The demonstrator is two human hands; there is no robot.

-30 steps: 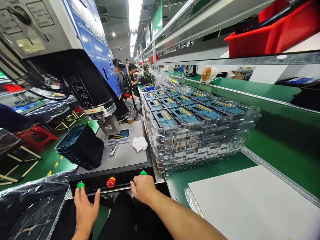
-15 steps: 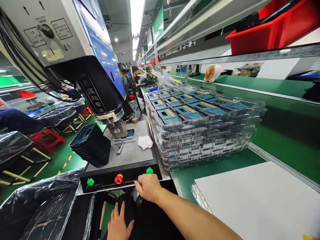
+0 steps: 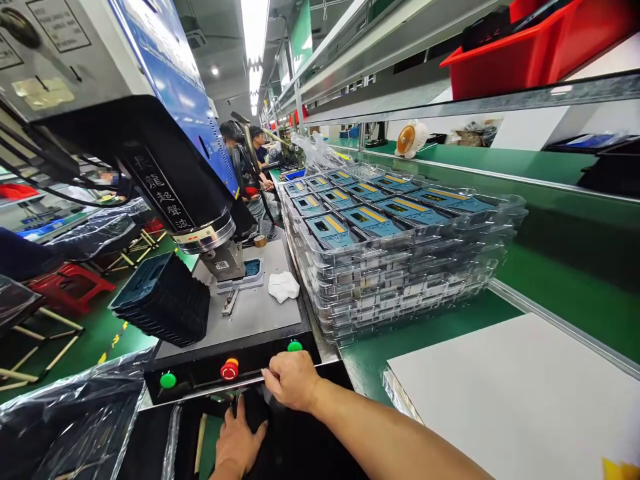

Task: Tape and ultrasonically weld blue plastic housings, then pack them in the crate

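My left hand (image 3: 239, 443) hangs low over dark cloth in my lap, fingers spread, holding nothing. My right hand (image 3: 293, 380) rests curled on the front edge of the black control panel (image 3: 200, 377), just below a green button (image 3: 295, 346). A red emergency stop (image 3: 229, 369) and another green button (image 3: 168, 380) sit to its left. Beyond the panel, under the ultrasonic welder head (image 3: 210, 237), lies a fixture holding a blue part (image 3: 253, 268). A white cloth (image 3: 283, 287) lies on the grey plate nearby. Neither hand touches these.
A tall stack of transparent trays (image 3: 390, 267) with blue parts stands right of the machine. A stack of black trays (image 3: 160, 300) sits at its left. A white board (image 3: 515, 400) lies at lower right, and plastic sheeting (image 3: 70, 427) at lower left. Co-workers (image 3: 235, 143) sit further along.
My left hand has dropped from the left green button to my lap. My right hand stays on the panel edge. The view has shifted slightly.
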